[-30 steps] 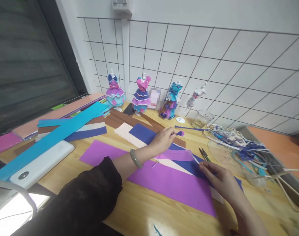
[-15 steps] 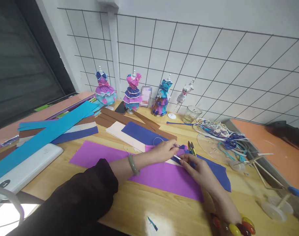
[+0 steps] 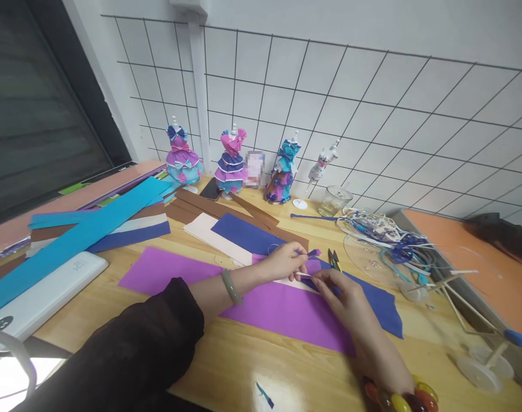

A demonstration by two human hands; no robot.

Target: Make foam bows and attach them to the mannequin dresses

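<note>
Left hand pinches one small purple-and-pink flower piece above the purple sheet, right hand closes fingertips on one thin white strip beside it, four dressed mini mannequins lining the wall, one snips nearby.

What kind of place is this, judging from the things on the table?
Probably a hobby craft desk: coloured foam sheets cover the wooden table, small dressed mannequins stand by the wall grid, and ribbon scraps lie at the right.
</note>
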